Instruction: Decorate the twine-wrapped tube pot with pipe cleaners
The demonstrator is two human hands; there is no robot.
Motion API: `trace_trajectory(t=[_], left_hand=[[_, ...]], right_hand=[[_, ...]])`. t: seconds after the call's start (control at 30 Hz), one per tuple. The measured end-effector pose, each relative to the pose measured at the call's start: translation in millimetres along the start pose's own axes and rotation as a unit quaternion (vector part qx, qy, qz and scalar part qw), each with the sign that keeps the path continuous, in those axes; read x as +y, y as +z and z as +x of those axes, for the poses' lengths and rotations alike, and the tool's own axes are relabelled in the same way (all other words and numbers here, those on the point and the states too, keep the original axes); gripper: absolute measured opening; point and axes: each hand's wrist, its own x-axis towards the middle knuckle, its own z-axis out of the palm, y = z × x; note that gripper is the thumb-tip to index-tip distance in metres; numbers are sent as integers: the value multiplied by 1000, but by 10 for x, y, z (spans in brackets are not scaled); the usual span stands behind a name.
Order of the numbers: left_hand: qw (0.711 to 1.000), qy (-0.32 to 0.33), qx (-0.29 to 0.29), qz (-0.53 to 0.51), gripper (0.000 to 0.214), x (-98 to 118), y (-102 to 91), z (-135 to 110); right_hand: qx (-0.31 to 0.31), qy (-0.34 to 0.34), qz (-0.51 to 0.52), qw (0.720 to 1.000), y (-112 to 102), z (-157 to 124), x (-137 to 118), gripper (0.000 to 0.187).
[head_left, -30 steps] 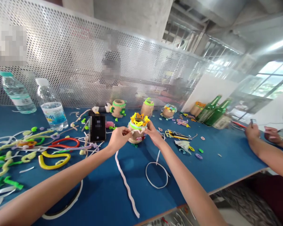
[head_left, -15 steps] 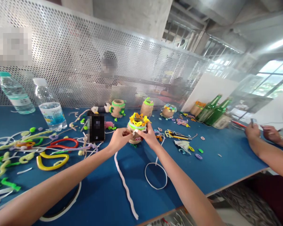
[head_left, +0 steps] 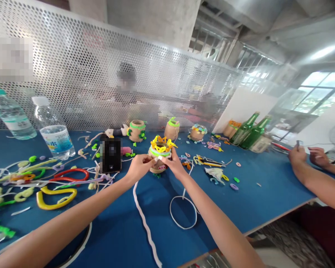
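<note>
A small tan pot (head_left: 158, 162) stands on the blue table between my hands, wrapped in a green band with a yellow pipe-cleaner crown (head_left: 162, 144) around its top. My left hand (head_left: 139, 167) and my right hand (head_left: 173, 165) both hold the pot at its front, their fingertips meeting on a short white piece at the green band. Below them a long white pipe-cleaner strip (head_left: 143, 219) lies on the table, with a white loop (head_left: 183, 213) nearby. The pot's lower back is hidden.
A phone (head_left: 110, 155) and two water bottles stand left of my hands among loose pipe cleaners. Several decorated pots stand behind, and green glass bottles stand at the back right. A co-worker's hands (head_left: 298, 155) work at the right. A perforated metal screen runs behind the table.
My fingers have closed in on the white piece at the pot's front. The view has shifted slightly, so the table items sit lower and further left.
</note>
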Motion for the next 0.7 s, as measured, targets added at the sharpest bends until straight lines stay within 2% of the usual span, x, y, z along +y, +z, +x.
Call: trace_trajectory(t=[0.13,0.33,0.47,0.57,0.7], left_hand=[[999,5,12,37,23,9,-25,-20],[996,17,9,90,21,33,-14,-120],[988,66,10,142,4,96,-28,-161],[977,108,22,183,7,123,-51,-157],[964,142,31,222,10,130,-78,-149]], right_hand=[[5,2,4,1000,15,11,11,70],[1,5,19,1000,-34,58,37,64],[-31,9,32,999,-114,68,13,54],[-48,9,47,998,-176,66,-16,44],[-75,8,55,996,-245,42,-27,47]])
